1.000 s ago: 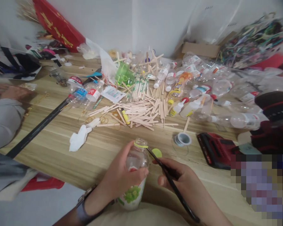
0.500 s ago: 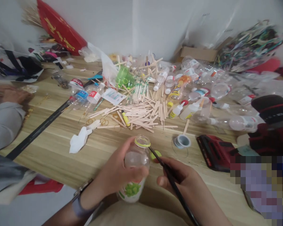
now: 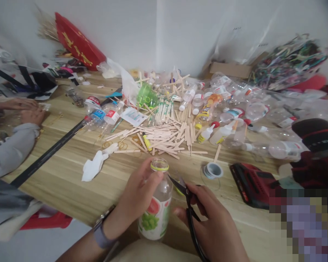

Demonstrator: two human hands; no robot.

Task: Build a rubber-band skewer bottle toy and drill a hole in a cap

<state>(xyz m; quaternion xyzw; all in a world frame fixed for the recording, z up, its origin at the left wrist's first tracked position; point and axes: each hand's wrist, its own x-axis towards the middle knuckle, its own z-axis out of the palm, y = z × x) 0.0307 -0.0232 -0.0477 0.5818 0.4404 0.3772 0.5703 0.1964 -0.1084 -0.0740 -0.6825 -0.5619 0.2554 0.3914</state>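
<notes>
My left hand (image 3: 139, 194) grips a clear plastic bottle (image 3: 155, 218) around its upper part, thumb near the neck. The bottle is uncapped and upright, with a yellow-green ring (image 3: 159, 168) below its mouth and a fruit label on its side. In my right hand (image 3: 210, 211) is a pair of black scissors (image 3: 190, 207), fingers in the handles. Their blades are parted and point at the bottle's shoulder, close beside the neck; whether they touch it I cannot tell. A green cap (image 3: 179, 189) lies on the table, partly hidden behind the scissors.
Loose wooden sticks (image 3: 164, 136) spread over the table's middle. Several plastic bottles (image 3: 235, 112) lie at the back right. A spool of wire (image 3: 213, 170) and a red-black power tool battery (image 3: 253, 183) stand to the right. Another person's hands (image 3: 30, 111) are at the left, near a black strip (image 3: 49, 153).
The scissors have opened and their tips have dropped from the bottle's neck ring to its shoulder. My left hand has shifted up, with its thumb now near the neck.
</notes>
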